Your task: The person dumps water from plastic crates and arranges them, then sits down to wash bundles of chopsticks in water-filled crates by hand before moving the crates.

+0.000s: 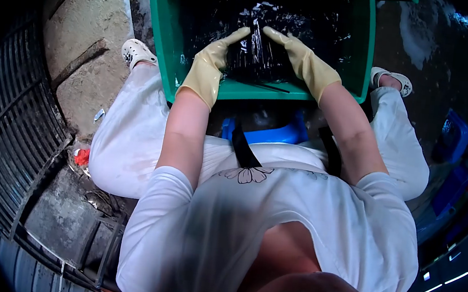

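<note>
My left hand (pixel 211 61) and my right hand (pixel 308 65), both in pale yellow rubber gloves, reach over the near rim of a green plastic tub (pixel 234 91). Between them lies a bundle of glossy black strips (pixel 257 48), wet-looking and streaked with reflections. Each hand is closed at a side of this bundle, thumb stretched along the top and pointing inward. The other fingers are mostly hidden in the dark material. One thin black strip (pixel 263 85) hangs out against the tub's near wall.
The tub stands between my spread legs, with a blue plastic piece (pixel 275 134) below its near side. A slatted metal rack (pixel 21 106) is at the left, near a red scrap (pixel 82 156). Blue plastic items (pixel 455 135) stand at the right on the wet, dark floor.
</note>
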Motion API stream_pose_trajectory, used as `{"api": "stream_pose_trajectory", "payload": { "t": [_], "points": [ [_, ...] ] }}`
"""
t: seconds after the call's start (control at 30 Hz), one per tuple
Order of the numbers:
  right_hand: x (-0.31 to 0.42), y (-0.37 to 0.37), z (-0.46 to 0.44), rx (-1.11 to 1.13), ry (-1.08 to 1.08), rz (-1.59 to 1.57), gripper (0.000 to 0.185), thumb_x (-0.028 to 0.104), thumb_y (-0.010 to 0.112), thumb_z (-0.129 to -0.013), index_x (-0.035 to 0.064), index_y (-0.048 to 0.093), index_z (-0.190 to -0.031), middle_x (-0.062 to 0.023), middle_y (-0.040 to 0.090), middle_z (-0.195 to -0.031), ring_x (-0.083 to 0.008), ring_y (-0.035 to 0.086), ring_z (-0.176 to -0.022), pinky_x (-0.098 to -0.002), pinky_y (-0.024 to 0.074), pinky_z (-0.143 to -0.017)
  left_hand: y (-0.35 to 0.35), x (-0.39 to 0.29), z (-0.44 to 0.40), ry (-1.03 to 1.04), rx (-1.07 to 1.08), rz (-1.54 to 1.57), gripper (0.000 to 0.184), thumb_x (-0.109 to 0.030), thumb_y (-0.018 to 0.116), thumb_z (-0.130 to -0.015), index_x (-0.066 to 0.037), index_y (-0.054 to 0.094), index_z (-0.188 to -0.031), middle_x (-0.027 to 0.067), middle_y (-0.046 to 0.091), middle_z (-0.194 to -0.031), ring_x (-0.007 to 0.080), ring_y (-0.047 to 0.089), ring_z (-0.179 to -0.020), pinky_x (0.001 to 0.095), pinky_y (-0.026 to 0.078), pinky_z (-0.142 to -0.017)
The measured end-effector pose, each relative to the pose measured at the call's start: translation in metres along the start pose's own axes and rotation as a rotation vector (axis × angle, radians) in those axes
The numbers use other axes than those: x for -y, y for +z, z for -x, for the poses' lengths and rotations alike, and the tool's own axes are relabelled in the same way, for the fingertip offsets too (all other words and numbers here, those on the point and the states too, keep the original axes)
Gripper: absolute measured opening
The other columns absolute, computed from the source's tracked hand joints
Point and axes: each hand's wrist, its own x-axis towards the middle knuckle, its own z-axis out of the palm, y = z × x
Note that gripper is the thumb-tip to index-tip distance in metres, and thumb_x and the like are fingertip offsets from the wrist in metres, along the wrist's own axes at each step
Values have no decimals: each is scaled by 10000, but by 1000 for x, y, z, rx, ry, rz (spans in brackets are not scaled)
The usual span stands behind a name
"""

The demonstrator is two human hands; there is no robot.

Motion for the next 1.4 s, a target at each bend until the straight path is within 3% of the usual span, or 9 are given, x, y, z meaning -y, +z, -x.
{"api": "stream_pose_trajectory", "payload": {
  "t": [0.1,0.17,0.47,0.63,0.77,0.97,1.03,1.27,1.4],
  "points": [
    [-2,18,0,-43,-151,66,648,324,769,-856,2,537,-1368,-132,622,-1309,-240,612,-1183,-350,493,-1027,-14,-3,-23,-33,205,60,377,-315,698,-933,-48,677,-1198,88,726,-1114,204,694,-1042,375,563,-974],
    [-8,20,-11,53,-228,140,587,282,755,-865,4,556,-1342,-121,639,-1280,-228,621,-1161,-346,504,-999,2,16,-37,250,-66,-70,326,-291,626,-985,-57,660,-1210,39,698,-1167,171,662,-1075,323,553,-944],
    [-62,-65,-138,91,79,-98,392,278,590,-970,34,650,-1270,-106,661,-1269,-191,582,-1181,-298,425,-1049,10,16,-17,130,-94,-302,274,-189,580,-985,-81,628,-1233,68,680,-1157,203,662,-1021,355,562,-912],
    [-13,-5,-42,-187,-199,253,335,270,600,-962,52,701,-1196,-101,672,-1233,-183,610,-1115,-293,460,-989,30,23,-5,155,-2,-283,277,-176,574,-980,-87,620,-1238,74,677,-1146,213,664,-1004,367,567,-907],
    [22,-3,19,-83,0,243,328,209,484,-1005,66,658,-1244,-58,680,-1187,-164,616,-1091,-270,459,-1012,62,51,2,158,69,-136,266,-191,579,-970,-81,608,-1211,98,660,-1122,246,666,-1004,412,599,-837],
    [58,-17,133,-111,-5,524,353,106,566,-963,63,613,-1310,-66,667,-1228,-163,668,-1015,-275,555,-894,158,88,59,-175,-332,28,428,-287,741,-849,-46,575,-1161,120,622,-1118,292,660,-994,415,607,-810],
    [58,-27,175,68,-258,998,421,-16,557,-934,53,587,-1348,-109,659,-1229,-164,662,-1050,-263,549,-910,168,104,70,-238,-208,168,481,-266,743,-859,-34,539,-1228,136,605,-1174,317,642,-1062,428,604,-856],
    [49,-42,235,11,-235,932,438,25,574,-919,23,566,-1357,-112,674,-1235,-182,651,-1124,-320,425,-1106,178,144,87,-72,44,-191,446,-329,687,-908,-38,590,-1231,123,654,-1141,241,658,-1061,375,580,-902],
    [31,-86,211,56,-825,1425,458,-76,538,-824,5,625,-1266,-73,699,-1164,-178,636,-1108,-320,405,-1067,180,123,97,218,57,-613,332,-274,649,-934,-39,676,-1166,106,683,-1109,221,657,-1009,349,533,-872]
  ]
}}
